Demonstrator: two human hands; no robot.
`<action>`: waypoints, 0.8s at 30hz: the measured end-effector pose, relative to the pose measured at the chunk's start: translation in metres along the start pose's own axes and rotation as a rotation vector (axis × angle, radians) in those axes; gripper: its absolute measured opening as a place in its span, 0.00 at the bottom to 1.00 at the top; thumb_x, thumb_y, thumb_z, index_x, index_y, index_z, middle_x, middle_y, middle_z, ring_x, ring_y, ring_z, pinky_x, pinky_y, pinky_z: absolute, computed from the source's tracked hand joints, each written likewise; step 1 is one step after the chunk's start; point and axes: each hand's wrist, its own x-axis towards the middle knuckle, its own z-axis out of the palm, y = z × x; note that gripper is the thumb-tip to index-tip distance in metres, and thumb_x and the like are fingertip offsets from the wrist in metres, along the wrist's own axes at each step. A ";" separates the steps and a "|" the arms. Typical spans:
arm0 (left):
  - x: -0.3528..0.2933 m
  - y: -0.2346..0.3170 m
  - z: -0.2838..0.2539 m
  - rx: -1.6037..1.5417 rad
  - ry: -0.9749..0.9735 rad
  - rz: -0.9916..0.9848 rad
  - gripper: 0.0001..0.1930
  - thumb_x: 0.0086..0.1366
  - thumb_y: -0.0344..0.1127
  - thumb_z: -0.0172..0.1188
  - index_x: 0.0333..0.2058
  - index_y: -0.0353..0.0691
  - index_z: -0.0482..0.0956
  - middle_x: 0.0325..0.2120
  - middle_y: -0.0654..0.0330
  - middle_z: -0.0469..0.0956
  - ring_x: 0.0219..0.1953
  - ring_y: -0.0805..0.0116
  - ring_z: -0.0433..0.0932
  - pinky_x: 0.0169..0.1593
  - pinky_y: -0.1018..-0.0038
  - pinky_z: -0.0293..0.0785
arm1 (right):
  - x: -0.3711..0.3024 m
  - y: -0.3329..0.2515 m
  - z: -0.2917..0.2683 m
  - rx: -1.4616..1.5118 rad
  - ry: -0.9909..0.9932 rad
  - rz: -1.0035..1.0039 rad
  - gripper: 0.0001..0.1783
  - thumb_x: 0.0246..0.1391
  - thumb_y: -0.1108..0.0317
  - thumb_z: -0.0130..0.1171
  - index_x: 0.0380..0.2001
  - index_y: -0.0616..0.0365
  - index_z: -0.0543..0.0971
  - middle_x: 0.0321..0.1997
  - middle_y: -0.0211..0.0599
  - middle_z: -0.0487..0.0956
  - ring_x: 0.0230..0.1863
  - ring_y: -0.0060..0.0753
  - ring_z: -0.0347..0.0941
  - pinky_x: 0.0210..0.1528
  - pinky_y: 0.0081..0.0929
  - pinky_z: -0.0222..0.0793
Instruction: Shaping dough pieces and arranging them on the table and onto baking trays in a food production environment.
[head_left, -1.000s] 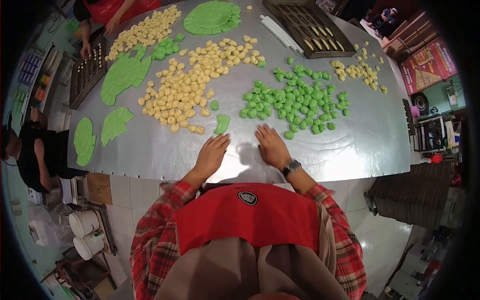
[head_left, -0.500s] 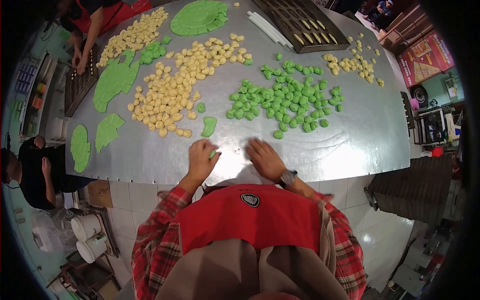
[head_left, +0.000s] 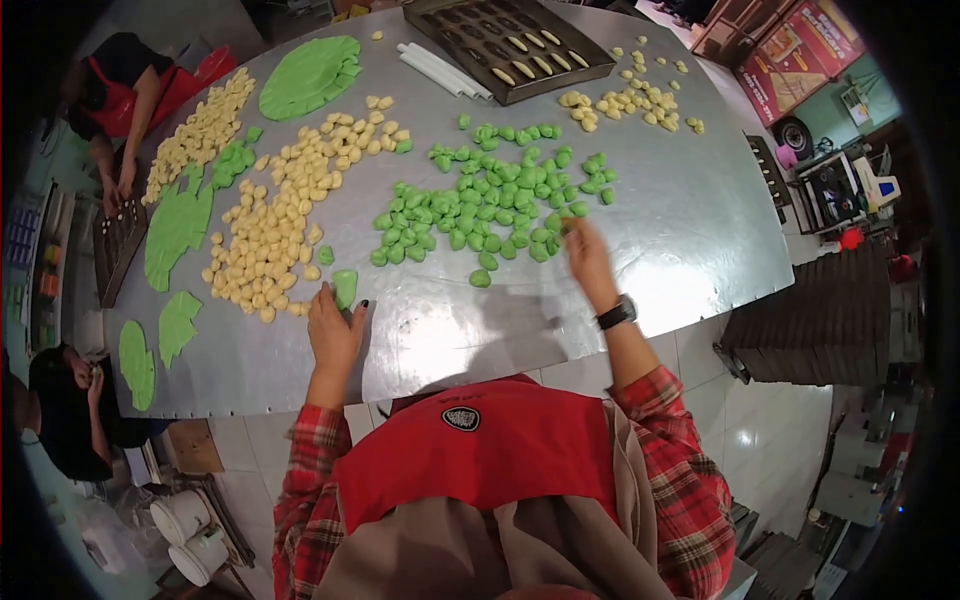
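Note:
My left hand (head_left: 334, 335) rests on the metal table with its fingers stretched out and thumb apart. Its fingertips meet the lower end of a small flat strip of green dough (head_left: 345, 285). Just beyond lies a wide pile of yellow dough balls (head_left: 262, 240). My right hand (head_left: 592, 268) reaches to the right edge of a spread of green dough balls (head_left: 526, 177). Motion smears its fingertips, so I cannot make out whether a ball is between them.
Flat green dough sheets (head_left: 310, 78) lie at the left and far left. White rods (head_left: 440, 72) sit beside a dark tray (head_left: 510, 60) holding pale dough strips. More yellow balls (head_left: 640, 103) lie far right. A co-worker (head_left: 130, 90) handles another tray (head_left: 120, 240); a second person (head_left: 65, 400) stands left.
My hands have moved apart: the left forward and left to the green strip, the right forward and right to the green balls. The view has shifted, so the table contents sit further left.

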 end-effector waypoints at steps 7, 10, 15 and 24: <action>0.020 -0.027 0.029 0.096 -0.147 -0.119 0.13 0.55 0.31 0.59 0.40 0.36 0.73 0.35 0.46 0.75 0.40 0.45 0.74 0.43 0.56 0.70 | -0.001 -0.028 0.006 -0.451 0.011 -0.461 0.25 0.50 0.74 0.56 0.54 0.52 0.72 0.62 0.50 0.65 0.62 0.54 0.60 0.61 0.43 0.58; 0.013 0.005 0.022 -0.353 -0.190 -0.288 0.11 0.63 0.30 0.49 0.44 0.34 0.65 0.32 0.42 0.75 0.34 0.47 0.75 0.36 0.63 0.71 | -0.027 -0.051 0.051 -0.098 -0.350 -0.568 0.30 0.46 0.78 0.58 0.56 0.52 0.70 0.65 0.50 0.62 0.63 0.53 0.59 0.63 0.41 0.58; -0.021 0.053 0.003 -0.871 -0.497 -0.392 0.15 0.65 0.33 0.55 0.48 0.37 0.68 0.32 0.63 0.75 0.33 0.75 0.72 0.39 0.78 0.70 | -0.044 -0.118 0.094 0.059 -0.591 -0.665 0.33 0.47 0.73 0.61 0.59 0.57 0.65 0.64 0.50 0.62 0.64 0.54 0.59 0.63 0.39 0.59; -0.059 0.071 -0.005 -1.260 -0.538 -0.586 0.07 0.69 0.30 0.48 0.42 0.36 0.71 0.28 0.64 0.76 0.26 0.81 0.71 0.31 0.83 0.71 | -0.066 -0.128 0.110 -0.125 -0.724 -0.713 0.17 0.53 0.71 0.54 0.47 0.62 0.69 0.42 0.46 0.75 0.38 0.49 0.74 0.36 0.38 0.71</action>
